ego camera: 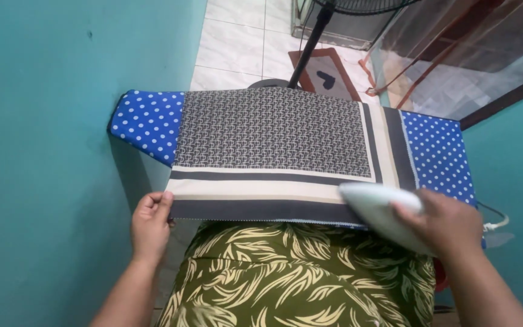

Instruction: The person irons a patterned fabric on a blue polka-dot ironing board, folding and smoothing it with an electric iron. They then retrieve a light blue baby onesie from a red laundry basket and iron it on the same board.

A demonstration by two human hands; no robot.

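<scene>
Grey patterned cloth [273, 136], woven-looking with cream and dark stripes along its near and right borders, lies flat across the ironing board [146, 121], which wears a blue cover with white dots. I take the board as my landmark: it runs left to right in front of me, its narrow end touching the teal wall [43, 151], and the cloth covers its middle, leaving dotted blue bare at both ends.

My left hand [151, 223] sits at the board's near edge, at the cloth's left corner; the fingers are curled together and pinch the striped hem there. My right hand [446, 223] lies on top of a pale iron [373, 209] at the board's near right, fingers closed over its back (the handle itself is hidden under my palm). The iron's tip points left and rests on the dark stripe.

Beyond the board's far edge stands a fan's black pole [310, 45] on a tiled floor [231, 42].
</scene>
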